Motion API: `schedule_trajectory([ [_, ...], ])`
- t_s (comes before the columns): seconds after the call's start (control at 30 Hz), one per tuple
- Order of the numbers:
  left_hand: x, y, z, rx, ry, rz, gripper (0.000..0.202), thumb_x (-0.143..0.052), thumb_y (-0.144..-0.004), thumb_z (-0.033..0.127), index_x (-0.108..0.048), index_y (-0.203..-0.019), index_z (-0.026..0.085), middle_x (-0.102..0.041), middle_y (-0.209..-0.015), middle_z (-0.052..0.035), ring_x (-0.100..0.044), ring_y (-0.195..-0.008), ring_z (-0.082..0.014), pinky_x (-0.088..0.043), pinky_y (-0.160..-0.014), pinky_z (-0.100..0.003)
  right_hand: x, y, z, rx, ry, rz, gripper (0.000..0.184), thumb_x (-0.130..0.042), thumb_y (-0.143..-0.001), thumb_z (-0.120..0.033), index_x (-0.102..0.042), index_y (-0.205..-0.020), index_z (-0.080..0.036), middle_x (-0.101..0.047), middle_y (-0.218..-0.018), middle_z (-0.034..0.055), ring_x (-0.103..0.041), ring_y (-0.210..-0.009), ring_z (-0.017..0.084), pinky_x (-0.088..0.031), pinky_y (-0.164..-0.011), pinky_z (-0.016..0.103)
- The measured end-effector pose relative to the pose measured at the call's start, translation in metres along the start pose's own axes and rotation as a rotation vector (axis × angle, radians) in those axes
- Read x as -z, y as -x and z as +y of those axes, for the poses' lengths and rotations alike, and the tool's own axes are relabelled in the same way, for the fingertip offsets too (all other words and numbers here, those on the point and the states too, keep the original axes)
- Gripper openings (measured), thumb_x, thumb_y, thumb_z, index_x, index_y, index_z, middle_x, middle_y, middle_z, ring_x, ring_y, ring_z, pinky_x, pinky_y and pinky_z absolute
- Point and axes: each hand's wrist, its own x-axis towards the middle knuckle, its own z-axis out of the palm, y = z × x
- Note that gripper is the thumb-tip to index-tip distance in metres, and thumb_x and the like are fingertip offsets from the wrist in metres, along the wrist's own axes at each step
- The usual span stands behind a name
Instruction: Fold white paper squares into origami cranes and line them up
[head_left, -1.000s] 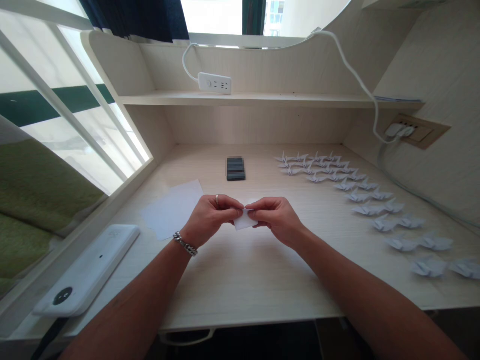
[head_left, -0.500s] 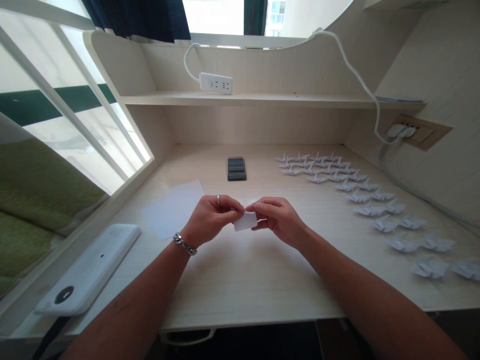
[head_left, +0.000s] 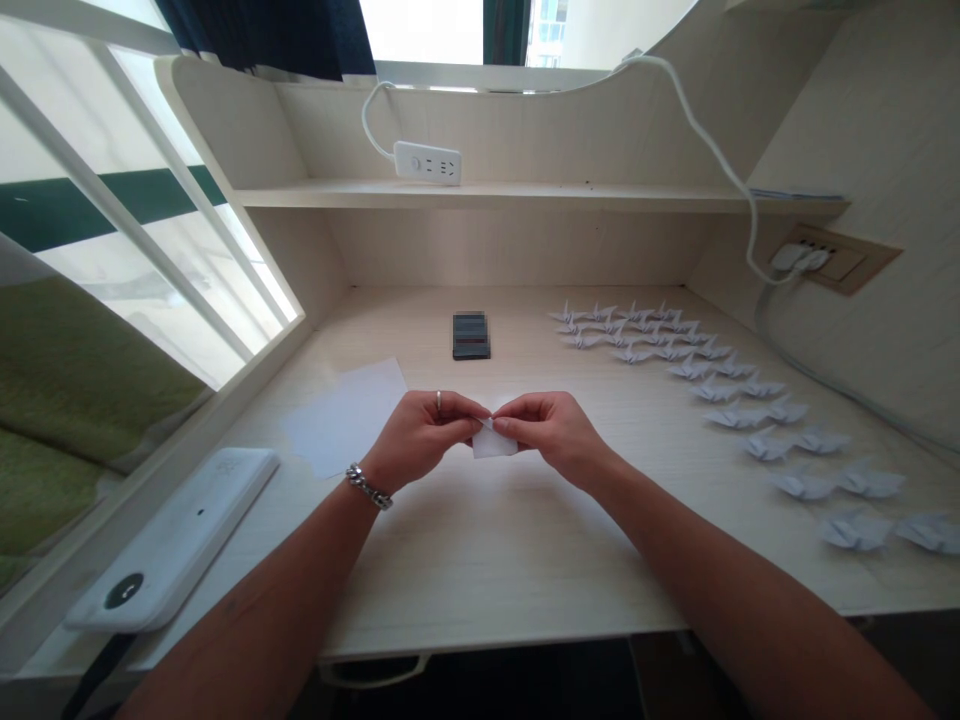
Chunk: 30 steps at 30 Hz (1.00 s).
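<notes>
A small folded piece of white paper [head_left: 495, 444] is held above the middle of the desk between both hands. My left hand [head_left: 435, 428], with a ring and a chain bracelet, pinches its upper left part. My right hand [head_left: 551, 428] pinches the upper right part, thumb lying across the front of the paper. The fingertips of both hands nearly meet at its top edge. Behind my left hand lie loose white paper sheets [head_left: 345, 415]. To the right stand several folded paper cranes [head_left: 724, 415] in rows.
A dark, flat rectangular object [head_left: 471, 336] lies behind the hands. At the left edge rests a long white device [head_left: 180, 540] with a black cord. A power strip [head_left: 427, 163] sits on the shelf [head_left: 525, 200]; a white cable [head_left: 709, 140] hangs down to the wall socket [head_left: 836, 258].
My right thumb has moved from the paper's top edge onto its front, and the right fingers have closed in behind it. The view has shifted slightly.
</notes>
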Motion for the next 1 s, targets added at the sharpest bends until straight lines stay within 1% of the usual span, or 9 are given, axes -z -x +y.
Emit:
schedule_trajectory([
  [0.1,-0.002,-0.001,-0.001,0.056,0.143,0.036,0.016,-0.07,-0.07,0.022,-0.075,-0.082,0.014,-0.071,-0.074,-0.0054,-0.065,-0.068,-0.0158,-0.056,-0.067,-0.029,-0.003,0.001,-0.001,0.011,-0.015,0.062,0.026,-0.079,-0.062,-0.035,-0.074,-0.077,-0.014,-0.069,-0.07,0.0046,-0.062,-0.064,0.016,-0.054,-0.061,0.032],
  [0.2,-0.003,-0.002,-0.002,0.054,0.235,0.063,0.019,-0.07,-0.071,0.023,-0.073,-0.088,0.014,-0.071,-0.077,-0.005,-0.065,-0.071,-0.0148,-0.056,-0.07,-0.029,-0.006,0.001,-0.001,0.041,0.004,0.12,0.025,-0.079,-0.063,-0.035,-0.073,-0.075,-0.014,-0.069,-0.069,0.0048,-0.062,-0.062,0.016,-0.053,-0.058,0.032],
  [0.27,-0.004,-0.001,-0.003,0.025,0.213,0.06,0.026,-0.074,-0.069,0.025,-0.072,-0.092,0.014,-0.071,-0.081,-0.0057,-0.065,-0.074,-0.0152,-0.055,-0.07,-0.028,-0.008,0.001,-0.001,0.078,0.022,0.136,0.025,-0.078,-0.063,-0.036,-0.073,-0.075,-0.014,-0.07,-0.069,0.0049,-0.062,-0.063,0.017,-0.053,-0.057,0.031],
  [0.33,-0.005,-0.001,-0.003,-0.013,0.143,0.071,0.031,-0.078,-0.065,0.027,-0.071,-0.093,0.014,-0.072,-0.081,-0.0064,-0.065,-0.072,-0.0155,-0.054,-0.067,-0.027,-0.009,0.002,0.0,0.119,0.042,0.14,0.025,-0.078,-0.065,-0.037,-0.073,-0.075,-0.015,-0.07,-0.069,0.0049,-0.062,-0.063,0.017,-0.051,-0.057,0.03],
  [0.47,-0.006,-0.001,-0.005,-0.053,0.067,0.118,0.029,-0.081,-0.061,0.03,-0.072,-0.083,0.013,-0.07,-0.072,-0.005,-0.063,-0.064,-0.0141,-0.052,-0.06,-0.025,-0.011,0.003,0.002,0.158,0.077,0.124,0.023,-0.077,-0.067,-0.036,-0.073,-0.076,-0.015,-0.07,-0.068,0.0045,-0.061,-0.061,0.015,-0.049,-0.056,0.028],
  [0.67,-0.004,-0.002,-0.005,-0.062,0.09,0.115,0.023,-0.079,-0.064,0.028,-0.072,-0.081,0.013,-0.07,-0.072,-0.0042,-0.062,-0.064,-0.0132,-0.051,-0.059,-0.024,-0.013,0.005,0.002,0.157,0.079,0.105,0.019,-0.076,-0.067,-0.032,-0.073,-0.075,-0.015,-0.071,-0.069,0.0041,-0.062,-0.062,0.015,-0.049,-0.058,0.027],
  [0.87,-0.005,-0.002,-0.003,-0.018,0.191,0.136,0.028,-0.071,-0.075,0.032,-0.069,-0.095,0.012,-0.068,-0.069,-0.0026,-0.063,-0.062,-0.0129,-0.055,-0.061,-0.027,-0.013,0.003,0.003,0.1,0.001,0.121,0.022,-0.078,-0.063,-0.031,-0.072,-0.075,-0.014,-0.071,-0.069,0.0044,-0.062,-0.062,0.015,-0.051,-0.057,0.028],
  [0.93,-0.004,-0.002,-0.003,-0.004,0.251,0.117,0.028,-0.068,-0.077,0.031,-0.068,-0.098,0.013,-0.07,-0.072,-0.0037,-0.065,-0.065,-0.0138,-0.056,-0.064,-0.028,-0.013,0.002,0.003,0.077,-0.036,0.14,0.024,-0.08,-0.061,-0.032,-0.072,-0.074,-0.014,-0.07,-0.068,0.0045,-0.062,-0.062,0.015,-0.052,-0.057,0.029],
  [1.0,-0.002,-0.001,-0.001,-0.008,0.28,0.082,0.029,-0.07,-0.075,0.026,-0.067,-0.1,0.013,-0.071,-0.076,-0.0052,-0.067,-0.071,-0.0153,-0.056,-0.067,-0.028,-0.013,0.002,0.002,0.057,-0.075,0.146,0.026,-0.081,-0.059,-0.033,-0.072,-0.074,-0.013,-0.07,-0.068,0.0046,-0.062,-0.062,0.016,-0.053,-0.058,0.031],
])
